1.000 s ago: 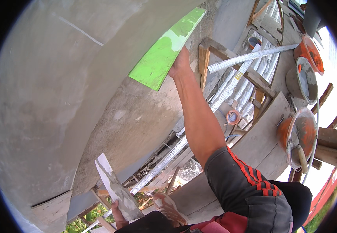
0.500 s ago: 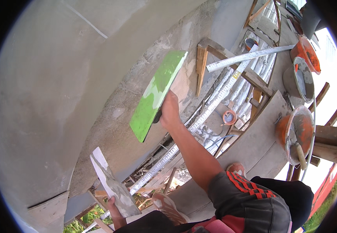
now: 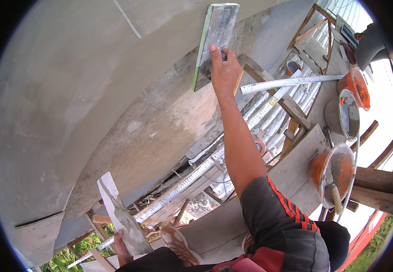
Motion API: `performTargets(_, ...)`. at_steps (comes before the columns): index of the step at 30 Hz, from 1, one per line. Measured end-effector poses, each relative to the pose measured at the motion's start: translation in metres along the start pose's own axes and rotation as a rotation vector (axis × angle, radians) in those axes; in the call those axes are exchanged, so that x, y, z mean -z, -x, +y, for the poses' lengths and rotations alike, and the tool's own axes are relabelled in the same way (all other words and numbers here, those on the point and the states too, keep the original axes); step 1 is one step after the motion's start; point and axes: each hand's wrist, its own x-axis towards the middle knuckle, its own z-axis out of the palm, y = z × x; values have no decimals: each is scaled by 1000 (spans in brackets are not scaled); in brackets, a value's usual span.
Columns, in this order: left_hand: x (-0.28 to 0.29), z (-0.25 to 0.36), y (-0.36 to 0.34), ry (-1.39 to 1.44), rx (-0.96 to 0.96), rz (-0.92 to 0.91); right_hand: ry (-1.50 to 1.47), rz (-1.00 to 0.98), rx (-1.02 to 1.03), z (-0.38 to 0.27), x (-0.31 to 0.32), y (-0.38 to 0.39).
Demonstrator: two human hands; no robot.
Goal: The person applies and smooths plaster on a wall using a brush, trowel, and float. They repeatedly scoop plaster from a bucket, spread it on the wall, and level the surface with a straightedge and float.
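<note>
My right hand [image 3: 225,70] grips the dark handle of a long plastering float [image 3: 222,27]. A green edge shows on the float, and its grey, smeared back faces me. Its face is against or close to the grey plastered wall [image 3: 60,86]; contact cannot be made out. Below it, a rougher, patchy band [image 3: 160,118] curves along the wall. Low on the left, my left hand [image 3: 121,245] is closed on a flat, pale plate [image 3: 122,217] smeared with grey mortar, held tilted near the wall.
Plank scaffolding [image 3: 291,172] lies under my feet. To the right stand an orange bucket with a trowel handle [image 3: 336,199], a grey bucket [image 3: 348,115] and an orange basin [image 3: 358,88]. Metal bars [image 3: 291,83] and a wooden frame [image 3: 296,111] cross the gap. Another person's sleeve [image 3: 372,45] shows far right.
My right hand has moved up and away along the wall and turned the float, so its smeared back shows instead of its green face. The left hand and plate have shifted slightly left in view.
</note>
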Motion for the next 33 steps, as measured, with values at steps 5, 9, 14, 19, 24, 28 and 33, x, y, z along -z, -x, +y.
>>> performTargets(5, -7, 10, 12, 3, 33, 35, 81, 144, 151, 23, 21, -114)
performTargets(9, -3, 9, 7, 32, 85, 43, -196, 143, -95, 47, 72, -229)
performTargets(14, 4, 16, 6, 43, 39, 72, -901, -88, -487, 52, 64, -135)
performTargets(19, 15, 10, -8, 22, 50, 24, -1199, -265, -676, 62, 21, -17)
performTargets(24, 16, 2, 3, 24, -8, 68, -1309, -309, -633, 33, 4, -19)
performTargets(28, 53, -7, 10, 50, -23, 14, -1420, -382, -678, -9, -33, 18)
performTargets(33, 37, 7, 6, 82, -25, -49, -1319, -446, -920, -45, -30, 152)
